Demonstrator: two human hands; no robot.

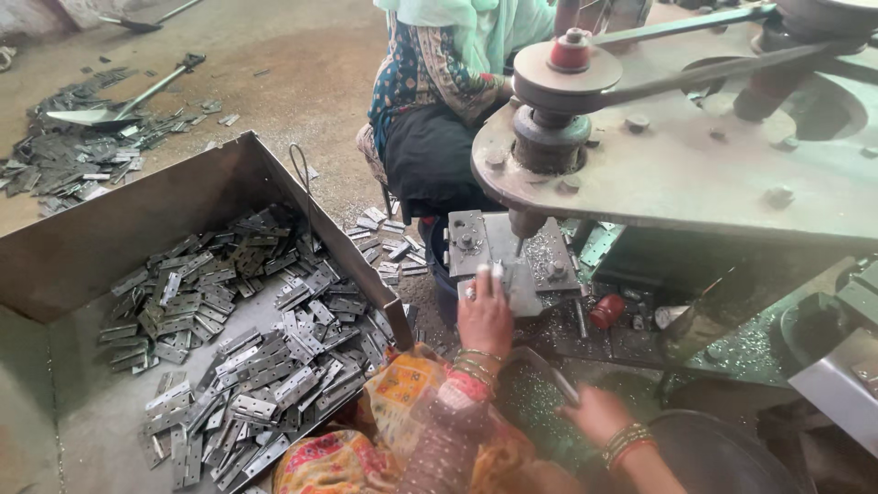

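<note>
My left hand (485,316), with bangles at the wrist, presses a small grey metal hinge (494,279) flat on the drill press table (489,240). The drill bit (519,243) hangs just right of my fingertips, above the hinge. My right hand (596,413) is lower and to the right, closed around the end of a grey metal lever (553,373) that slants up to the left. Metal shavings cover the table (549,252) around the bit.
A big sheet-metal bin (82,247) at the left holds several hinges (265,357). Another person (439,101) sits across the machine. The pulley and belt (567,69) turn overhead. A shovel (119,105) lies in floor scrap; a dark tub (722,457) sits bottom right.
</note>
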